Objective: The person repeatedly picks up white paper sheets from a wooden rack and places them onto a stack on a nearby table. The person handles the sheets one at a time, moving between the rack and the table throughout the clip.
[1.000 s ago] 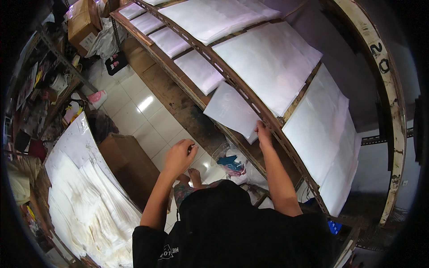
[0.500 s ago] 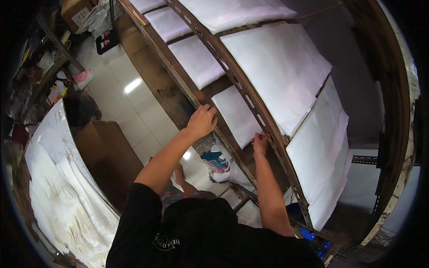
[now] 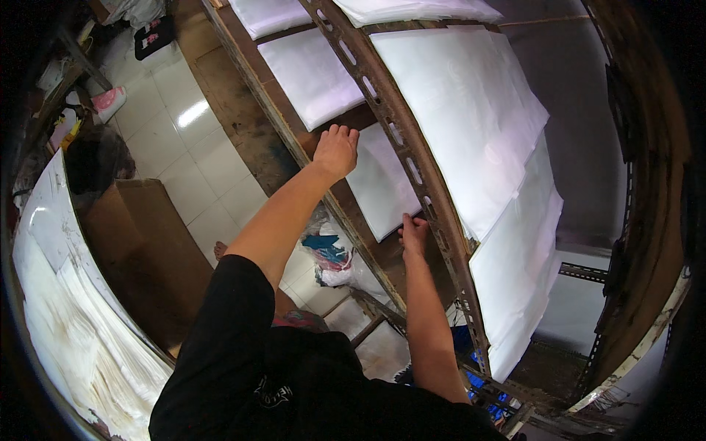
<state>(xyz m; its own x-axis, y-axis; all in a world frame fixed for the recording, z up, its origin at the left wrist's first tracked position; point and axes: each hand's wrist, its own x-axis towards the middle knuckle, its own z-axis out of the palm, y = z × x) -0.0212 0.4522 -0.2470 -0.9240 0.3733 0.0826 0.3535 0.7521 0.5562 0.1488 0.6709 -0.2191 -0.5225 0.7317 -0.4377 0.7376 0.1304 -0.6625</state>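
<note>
A flat stack of white, glossy sheets (image 3: pixel 384 185) lies on the brown lower shelf, beside the slotted metal upright. My left hand (image 3: pixel 337 152) rests at its far left corner, fingers loosely bent and their tips partly hidden, with nothing visible held. At the near right corner, my right hand (image 3: pixel 413 234) has its index finger lifted against the edge and the other fingers slightly curled. Another white stack (image 3: pixel 312 77) lies just beyond on the same shelf. Larger white sheets (image 3: pixel 460 117) cover the higher shelf to the right.
A rusty slotted rail (image 3: pixel 401 143) separates the two shelf levels. Left of me stand a brown cardboard box (image 3: pixel 143 250) and a big pile of whitish sheets (image 3: pixel 81 323). A clear bag (image 3: pixel 342 257) with coloured cloth-like contents sits under the shelf edge, on the tiled floor (image 3: pixel 213 173).
The whole view has shifted, so the shelves sit further left and higher. My left hand has slid a little toward the stack's far corner; my right hand stays near the near corner.
</note>
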